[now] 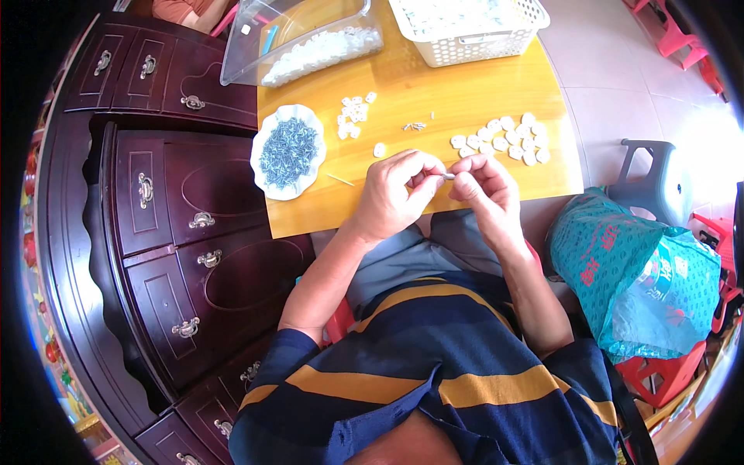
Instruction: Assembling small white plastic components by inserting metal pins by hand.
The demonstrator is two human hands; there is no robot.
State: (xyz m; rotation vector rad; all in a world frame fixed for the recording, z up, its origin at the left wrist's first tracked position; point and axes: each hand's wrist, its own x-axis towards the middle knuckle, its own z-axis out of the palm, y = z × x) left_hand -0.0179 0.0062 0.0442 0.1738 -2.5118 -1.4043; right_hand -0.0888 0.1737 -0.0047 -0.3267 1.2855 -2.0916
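Note:
Above the table's near edge, my left hand and my right hand meet, with thumbs and fingertips pinched together. Between them is a small greyish-white piece, too small to tell its kind. A single white plastic piece lies just beyond my left hand. Past my right hand is a spread of rounded white pieces. A small heap of metal pins or screws lies farther off, between two groups of white pieces. The squarish white pieces form the left group.
On the wooden table, a scalloped white dish holds many dark metal screws, with a toothpick-like stick beside it. A clear bin and a white basket stand at the back. Right: teal bag, grey stool. Left: dark cabinet.

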